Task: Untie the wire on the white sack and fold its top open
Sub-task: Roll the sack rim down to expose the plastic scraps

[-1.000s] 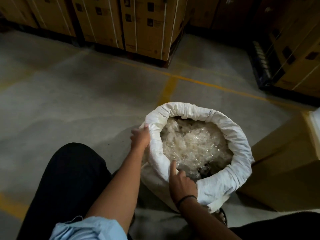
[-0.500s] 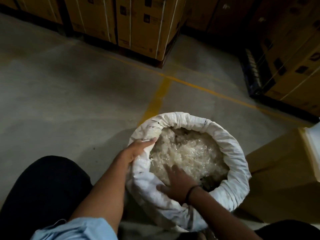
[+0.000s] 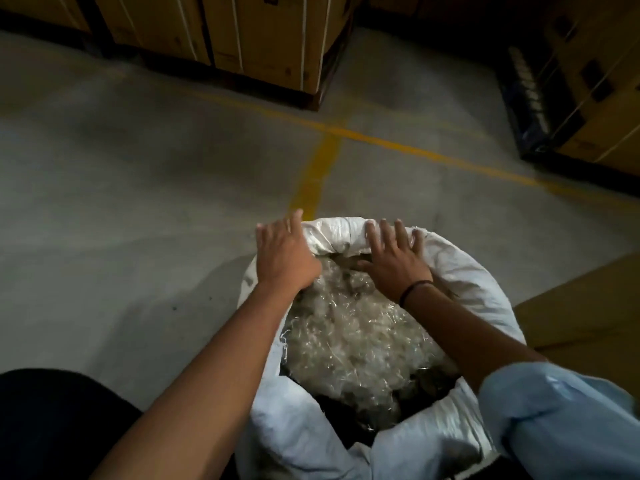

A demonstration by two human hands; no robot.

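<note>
The white sack (image 3: 474, 292) stands on the floor in front of me, its top rolled outward into a thick rim and its mouth wide open. Pale, shiny shredded plastic (image 3: 349, 337) fills it. My left hand (image 3: 284, 251) lies over the far left part of the rim, fingers spread and reaching past the outer edge. My right hand (image 3: 394, 258), with a dark band at the wrist, lies flat on the far rim, fingers apart and curled over the roll. No wire is visible.
Grey concrete floor with yellow painted lines (image 3: 318, 171) stretches ahead. Strapped cardboard cartons on a pallet (image 3: 263, 46) stand at the back, more cartons (image 3: 595, 81) at the right. A brown box (image 3: 585, 317) sits close beside the sack on the right.
Both hands moved from the sack's near side to its far rim. The right hand came out of the filling. The view came closer over the sack.
</note>
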